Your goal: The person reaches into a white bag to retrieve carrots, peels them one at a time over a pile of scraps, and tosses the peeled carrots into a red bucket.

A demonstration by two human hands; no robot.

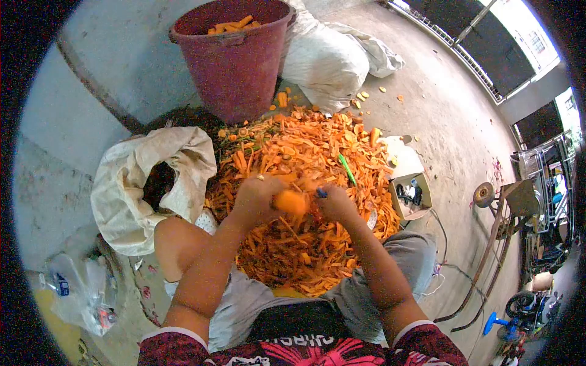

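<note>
Orange carrot (292,202), blunt-ended and blurred, held in the air over a broad heap of thin orange peelings (311,253) on the floor; take the carrot as the centre of a clock. At 9 o'clock, the left hand (255,198) is closed around it. At 3 o'clock, the right hand (336,204) is closed on a small blue object (321,193), mostly covered by the fingers, its working end too blurred to make out. The hands are near each other. A slim bright green strip-shaped object (347,169) lies on the heap at 2 o'clock. Between 11 and 12 stands a tall maroon plastic bucket (238,73) with orange pieces (235,25) inside. Between 12 and 1, beside the bucket, slumps a bulky white woven sack (323,58). At 9 o'clock, past the left hand, sits a cream fabric sack (119,189), mouth open. At 3 o'clock, at the heap's edge, is a small open cardboard box (421,210) holding dark items. The person's bent legs flank the heap.
</note>
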